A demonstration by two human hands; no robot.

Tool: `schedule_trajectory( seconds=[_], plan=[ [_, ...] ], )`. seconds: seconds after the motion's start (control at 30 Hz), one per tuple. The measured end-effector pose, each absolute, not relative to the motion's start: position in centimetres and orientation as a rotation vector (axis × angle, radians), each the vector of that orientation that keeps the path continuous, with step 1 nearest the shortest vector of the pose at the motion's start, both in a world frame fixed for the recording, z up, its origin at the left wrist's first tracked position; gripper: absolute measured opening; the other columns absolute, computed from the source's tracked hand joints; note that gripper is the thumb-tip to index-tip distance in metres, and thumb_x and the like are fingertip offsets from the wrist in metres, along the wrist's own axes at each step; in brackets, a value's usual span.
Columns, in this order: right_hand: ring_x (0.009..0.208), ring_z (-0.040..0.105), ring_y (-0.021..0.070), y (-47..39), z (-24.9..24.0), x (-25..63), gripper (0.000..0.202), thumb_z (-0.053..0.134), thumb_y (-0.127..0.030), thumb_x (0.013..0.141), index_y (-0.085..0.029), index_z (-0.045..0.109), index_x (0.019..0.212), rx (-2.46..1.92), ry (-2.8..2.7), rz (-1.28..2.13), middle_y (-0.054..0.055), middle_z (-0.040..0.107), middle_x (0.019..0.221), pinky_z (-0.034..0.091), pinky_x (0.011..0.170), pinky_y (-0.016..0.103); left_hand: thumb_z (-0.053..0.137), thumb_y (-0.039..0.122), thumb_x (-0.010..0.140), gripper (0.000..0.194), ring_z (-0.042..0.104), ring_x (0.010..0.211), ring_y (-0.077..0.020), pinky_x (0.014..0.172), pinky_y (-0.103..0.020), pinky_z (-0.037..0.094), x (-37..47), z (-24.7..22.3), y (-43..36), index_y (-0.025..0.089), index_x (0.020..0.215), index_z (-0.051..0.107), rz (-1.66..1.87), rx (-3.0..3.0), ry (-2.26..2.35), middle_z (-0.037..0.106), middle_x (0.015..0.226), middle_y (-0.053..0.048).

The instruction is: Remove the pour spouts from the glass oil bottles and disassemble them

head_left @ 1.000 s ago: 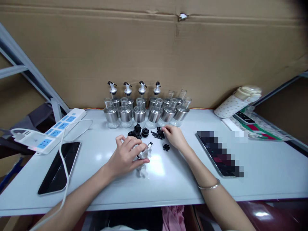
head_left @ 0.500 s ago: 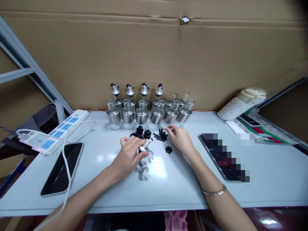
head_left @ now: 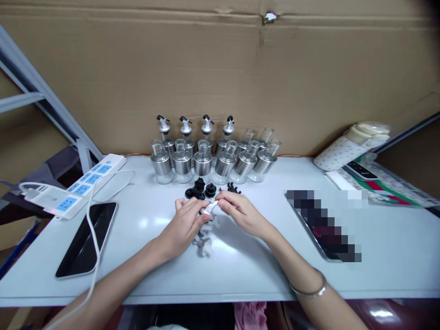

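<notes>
My left hand [head_left: 182, 228] grips a silver pourer spout [head_left: 208, 209] between thumb and fingers, low over the middle of the table. At the spout's tip, the thumb and forefinger of my right hand [head_left: 246, 214] are pinched together. Whatever small part they hold is hidden. Black ribbed stoppers [head_left: 198, 185] lie just beyond my left fingers. Behind my right fingers is a small heap of black levers [head_left: 234, 188], partly covered. Several more silver-grey spouts [head_left: 205, 247] lie below the hands.
Glass bottles with metal sleeves [head_left: 202, 162] stand in two rows at the back; several rear ones carry pourers [head_left: 185, 124]. A power strip [head_left: 92, 183], cable and tablet [head_left: 87, 240] lie left. On the right are a partly pixelated phone [head_left: 319, 229] and a tilted dotted flask [head_left: 347, 149].
My right hand has moved left from beside the black levers to the spout's tip, its fingers now pinched there. My left hand keeps hold of the spout in nearly the same place.
</notes>
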State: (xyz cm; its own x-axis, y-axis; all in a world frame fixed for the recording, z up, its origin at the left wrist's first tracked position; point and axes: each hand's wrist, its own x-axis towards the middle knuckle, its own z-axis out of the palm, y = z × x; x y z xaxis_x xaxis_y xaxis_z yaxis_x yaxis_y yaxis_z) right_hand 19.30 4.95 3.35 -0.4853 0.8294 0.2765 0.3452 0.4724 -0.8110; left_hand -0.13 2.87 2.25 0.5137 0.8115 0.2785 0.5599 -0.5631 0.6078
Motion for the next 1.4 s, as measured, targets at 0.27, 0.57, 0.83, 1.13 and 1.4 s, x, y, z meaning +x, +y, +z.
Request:
schedule_trajectory(
  seconds=[0.27,0.57,0.83,1.13,1.4],
  plan=[
    [0.049,0.035,0.008,5.8,3.5,21.0,0.046,0.046,-0.056,0.086,-0.017,0.051,0.061,-1.074,-1.784,1.208,-0.004,0.043,0.053,0.03,0.05,0.024,0.029,0.041,0.099,0.03,0.054,0.104,-0.0214,0.083,-0.036,0.027,-0.5,2.3,3.4,0.02,0.111,0.047,0.834,2.428,1.204,0.062,0.114,-0.009],
    [0.062,0.058,0.0133,7.4,2.9,25.2,0.016,0.062,-0.031,0.073,-0.016,0.061,0.08,-1.315,-1.8,1.298,0.001,0.062,0.067,0.047,0.061,0.028,0.034,0.032,0.099,0.021,0.057,0.094,-0.0193,0.078,-0.034,0.022,-0.4,2.4,3.1,0.018,0.11,0.045,0.989,2.629,1.148,0.064,0.108,-0.008],
    [0.066,0.059,0.014,8.2,1.7,27.1,0.012,0.058,-0.02,0.072,-0.016,0.068,0.078,-1.552,-2.111,1.093,0.002,0.066,0.07,0.047,0.065,0.027,0.038,0.032,0.098,0.02,0.059,0.096,-0.0186,0.076,-0.033,0.022,-0.6,2.7,3.4,0.017,0.109,0.046,1.029,2.693,1.138,0.065,0.107,-0.008],
    [0.066,0.062,0.0145,8.2,1.4,27.1,0.023,0.053,-0.009,0.071,-0.016,0.072,0.082,-1.609,-2.174,1.179,0.003,0.071,0.073,0.048,0.064,0.026,0.047,0.031,0.095,0.019,0.06,0.094,-0.0202,0.079,-0.035,0.022,-0.6,2.4,3.4,0.016,0.106,0.051,1.063,2.623,1.171,0.066,0.105,-0.008],
    [0.063,0.056,0.0138,6.7,3.6,24.3,0.012,0.055,-0.019,0.078,-0.016,0.065,0.071,-1.356,-2.07,0.7,0.002,0.065,0.069,0.044,0.06,0.026,0.072,0.037,0.073,0.029,0.059,0.09,-0.0215,0.077,-0.033,0.041,-0.2,3.1,3.2,0.02,0.089,0.055,0.965,1.649,1.198,0.067,0.097,-0.005]
  ],
)
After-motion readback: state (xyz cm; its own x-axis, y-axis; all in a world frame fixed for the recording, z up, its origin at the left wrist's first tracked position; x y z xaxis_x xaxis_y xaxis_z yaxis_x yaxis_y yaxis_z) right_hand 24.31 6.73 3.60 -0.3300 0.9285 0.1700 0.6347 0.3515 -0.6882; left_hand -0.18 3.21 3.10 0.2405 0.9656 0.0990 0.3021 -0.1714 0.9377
